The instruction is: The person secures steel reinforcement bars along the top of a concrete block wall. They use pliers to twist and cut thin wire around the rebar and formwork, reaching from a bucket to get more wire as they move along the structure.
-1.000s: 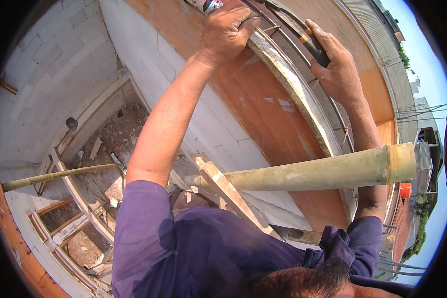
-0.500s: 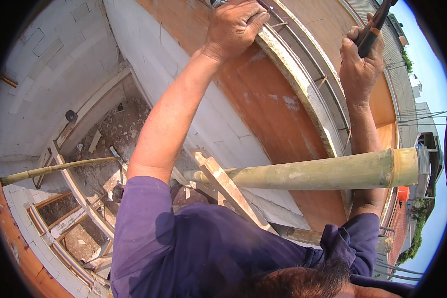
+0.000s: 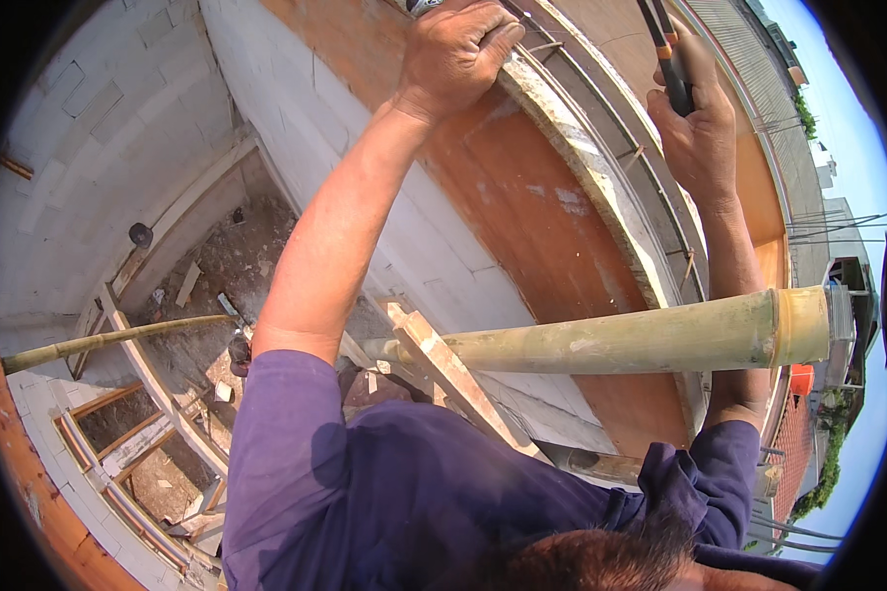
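My left hand is closed at the top edge of an orange-brown formwork panel, beside a pale, crusted board edge. Part of a silvery object shows by its fingers; what lies inside the grip is hidden. My right hand, raised on the far side of the form, grips pliers with black-and-orange handles. Two arms of the pliers show spread slightly apart, and their jaws run out of view at the top. Between the two form boards, thin steel bars cross a narrow gap.
A thick bamboo pole runs across in front of my chest, past my right forearm. Below stand timber braces, a wooden frame and a thinner bamboo pole. A pale block wall rises at left over a debris-strewn floor.
My right hand has shifted left and turned, swinging the pliers to the left so that two arms now show. My left hand has moved slightly left, still closed.
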Demonstrator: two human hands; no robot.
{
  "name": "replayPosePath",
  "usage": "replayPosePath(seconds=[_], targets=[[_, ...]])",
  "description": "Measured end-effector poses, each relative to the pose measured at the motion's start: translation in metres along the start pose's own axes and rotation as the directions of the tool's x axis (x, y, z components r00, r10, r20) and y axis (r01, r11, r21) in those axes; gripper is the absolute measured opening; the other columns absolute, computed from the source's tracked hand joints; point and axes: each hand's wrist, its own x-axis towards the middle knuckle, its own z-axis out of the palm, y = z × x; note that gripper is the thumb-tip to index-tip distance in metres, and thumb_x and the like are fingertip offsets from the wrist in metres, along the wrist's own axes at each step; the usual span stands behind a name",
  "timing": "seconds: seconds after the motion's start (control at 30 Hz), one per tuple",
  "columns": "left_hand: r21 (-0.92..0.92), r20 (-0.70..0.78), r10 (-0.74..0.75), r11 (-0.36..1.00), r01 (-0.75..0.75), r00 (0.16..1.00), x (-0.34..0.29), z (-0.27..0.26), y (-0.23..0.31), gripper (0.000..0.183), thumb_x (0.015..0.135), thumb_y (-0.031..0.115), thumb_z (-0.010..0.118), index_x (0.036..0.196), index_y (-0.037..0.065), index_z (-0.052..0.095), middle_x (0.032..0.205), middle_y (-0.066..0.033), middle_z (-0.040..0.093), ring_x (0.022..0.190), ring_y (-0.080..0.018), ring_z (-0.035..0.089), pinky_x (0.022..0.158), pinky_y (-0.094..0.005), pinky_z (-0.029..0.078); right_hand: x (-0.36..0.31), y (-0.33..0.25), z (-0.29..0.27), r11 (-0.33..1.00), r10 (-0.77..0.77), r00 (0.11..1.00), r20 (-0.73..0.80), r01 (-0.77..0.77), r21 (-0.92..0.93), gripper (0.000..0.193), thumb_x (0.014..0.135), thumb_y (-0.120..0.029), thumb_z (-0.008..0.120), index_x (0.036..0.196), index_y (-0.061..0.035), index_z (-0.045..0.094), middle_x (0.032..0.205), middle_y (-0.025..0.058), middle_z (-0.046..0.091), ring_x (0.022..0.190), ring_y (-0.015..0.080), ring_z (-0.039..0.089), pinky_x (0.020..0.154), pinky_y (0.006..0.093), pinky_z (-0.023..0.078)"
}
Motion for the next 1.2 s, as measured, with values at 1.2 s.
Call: replayPosePath(seconds=[1.2], targets=[[0.003, -0.053, 0.036, 0.999, -0.036, 0.998, -0.004, 0.0, -0.003, 0.006, 0.085, 0.0, 0.071, 0.079, 0.0, 0.067, 0.081, -0.0127, 0.065, 0.076, -0.028, 0.065, 0.069, -0.0368, 0.051, 0.009, 0.005, 0.006, 0.96, 0.162, 0.972, -0.17, -0.116, 0.255, 0.053, 0.094, -0.013, 0.063, 0.145, -0.0081, 0.05, 0.092, 0.0035, 0.063, 0.088, 0.0133, 0.063, 0.087, 0.0315, 0.055]])
